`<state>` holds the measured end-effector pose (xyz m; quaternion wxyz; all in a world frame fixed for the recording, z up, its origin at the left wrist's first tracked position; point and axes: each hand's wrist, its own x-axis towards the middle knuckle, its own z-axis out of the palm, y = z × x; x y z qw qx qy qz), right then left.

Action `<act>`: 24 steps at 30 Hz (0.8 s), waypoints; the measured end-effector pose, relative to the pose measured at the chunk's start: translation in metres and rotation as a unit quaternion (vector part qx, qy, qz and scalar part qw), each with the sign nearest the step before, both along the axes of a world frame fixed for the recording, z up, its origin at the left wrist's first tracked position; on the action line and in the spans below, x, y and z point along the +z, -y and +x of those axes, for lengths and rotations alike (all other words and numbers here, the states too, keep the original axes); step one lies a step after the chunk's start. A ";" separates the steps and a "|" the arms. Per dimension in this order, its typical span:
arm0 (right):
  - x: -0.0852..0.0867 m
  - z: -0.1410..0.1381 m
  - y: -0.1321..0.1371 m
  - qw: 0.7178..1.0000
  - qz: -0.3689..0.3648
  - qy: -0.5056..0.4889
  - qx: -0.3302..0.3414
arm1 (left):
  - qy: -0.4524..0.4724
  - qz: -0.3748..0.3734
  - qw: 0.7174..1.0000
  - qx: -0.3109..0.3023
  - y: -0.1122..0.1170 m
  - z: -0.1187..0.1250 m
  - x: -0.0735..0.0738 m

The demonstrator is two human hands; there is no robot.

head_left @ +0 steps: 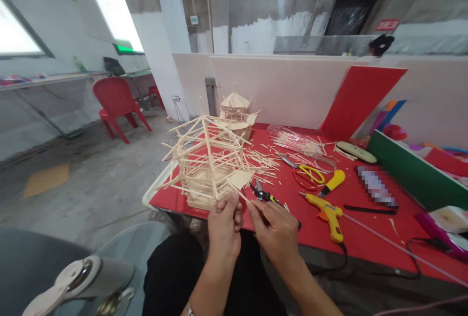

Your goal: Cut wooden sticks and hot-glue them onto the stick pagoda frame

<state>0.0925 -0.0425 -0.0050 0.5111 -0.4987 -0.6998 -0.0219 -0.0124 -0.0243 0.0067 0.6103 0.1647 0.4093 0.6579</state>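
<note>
A pale wooden-stick model pavilion (pixel 206 162) stands on the red table (pixel 358 233) at its near left corner. My left hand (pixel 224 226) is closed in a pinch on a thin stick (pixel 244 197) just below the model's small slatted panel (pixel 240 178). My right hand (pixel 276 230) is closed too, its fingertips on the same stick from the right. Black pliers (pixel 263 195) lie right behind my right hand. A second, smaller stick model (pixel 237 111) stands further back.
Loose sticks (pixel 263 160) litter the table. Red-and-yellow scissors (pixel 306 172), a yellow utility knife (pixel 332 182), a yellow glue gun (pixel 329 213) with its cord, and a bag of sticks (pixel 294 140) lie to the right. A red chair (pixel 117 104) stands on the floor at left.
</note>
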 end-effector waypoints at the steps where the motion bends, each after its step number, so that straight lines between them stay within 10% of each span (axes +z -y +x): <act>1: 0.000 -0.001 -0.002 1.000 0.001 0.003 -0.003 | -0.004 0.002 1.000 0.002 -0.001 -0.001 0.000; 24: 0.000 -0.005 -0.012 0.999 -0.041 0.031 -0.017 | -0.028 -0.012 0.999 -0.011 -0.011 -0.006 0.000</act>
